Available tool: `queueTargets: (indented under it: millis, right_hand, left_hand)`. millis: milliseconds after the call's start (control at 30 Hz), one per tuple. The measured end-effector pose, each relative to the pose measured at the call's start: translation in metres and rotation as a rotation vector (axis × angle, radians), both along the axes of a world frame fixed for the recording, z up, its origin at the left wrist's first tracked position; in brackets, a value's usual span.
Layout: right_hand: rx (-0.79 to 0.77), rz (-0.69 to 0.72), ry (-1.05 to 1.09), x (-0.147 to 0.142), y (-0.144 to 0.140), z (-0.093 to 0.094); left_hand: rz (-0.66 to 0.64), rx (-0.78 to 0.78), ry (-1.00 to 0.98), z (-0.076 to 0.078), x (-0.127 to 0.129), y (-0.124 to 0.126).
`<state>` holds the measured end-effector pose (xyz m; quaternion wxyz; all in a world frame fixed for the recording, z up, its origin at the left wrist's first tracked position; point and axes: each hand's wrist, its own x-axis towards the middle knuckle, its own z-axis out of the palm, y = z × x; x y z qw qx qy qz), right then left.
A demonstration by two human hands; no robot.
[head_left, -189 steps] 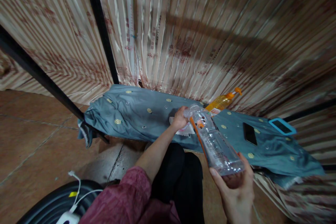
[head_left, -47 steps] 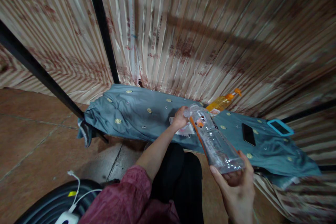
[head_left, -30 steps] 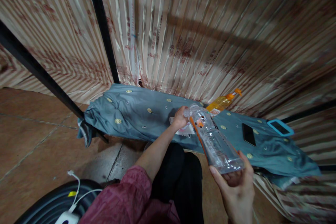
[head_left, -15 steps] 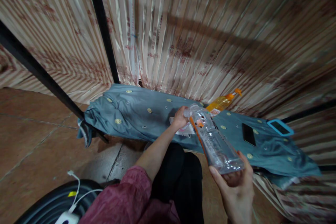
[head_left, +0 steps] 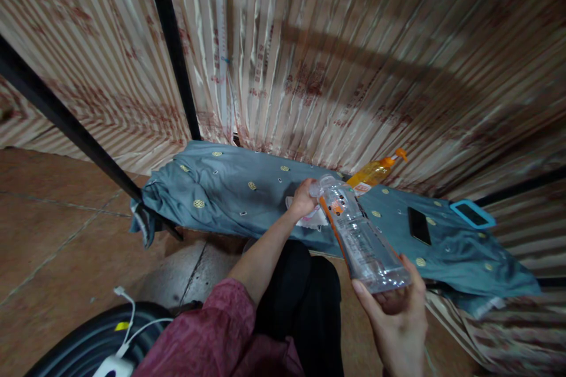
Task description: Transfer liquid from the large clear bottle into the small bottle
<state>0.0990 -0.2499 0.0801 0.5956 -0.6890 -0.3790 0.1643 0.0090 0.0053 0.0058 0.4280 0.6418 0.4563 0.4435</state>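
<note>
A clear plastic bottle [head_left: 360, 237] with an orange label strip lies tilted, neck pointing away from me. My right hand [head_left: 398, 312] grips its base from below. My left hand [head_left: 303, 197] is closed around the bottle's neck end, above a small white and pink item [head_left: 312, 221] on the blue-grey cloth [head_left: 230, 191]. Whether the left hand holds a cap is hidden by the fingers.
On the cloth lie an orange-liquid bottle [head_left: 374, 172], a black phone [head_left: 419, 225] and a phone in a blue case [head_left: 472, 214]. A striped curtain [head_left: 331, 59] and black bars [head_left: 170, 41] stand behind. A dark round object with a white cable [head_left: 126, 321] sits at lower left.
Almost nothing differs; the bottle and both hands keep the same pose, with only a tiny shift of the view.
</note>
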Motion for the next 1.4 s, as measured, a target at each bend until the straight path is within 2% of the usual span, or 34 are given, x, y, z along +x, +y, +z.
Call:
queueTargets:
  millis: [1000,1400]
  right_hand:
    - [0.015,-0.003,-0.030,-0.0003,-0.0008,-0.0018]
    - [0.011,-0.013,-0.012,-0.0010,0.0005,-0.0010]
  left_hand:
    - [0.008,0.000,-0.004,-0.0094,0.0033,0.0052]
    - [0.013,0.004,-0.007,-0.0043,0.0009,0.0025]
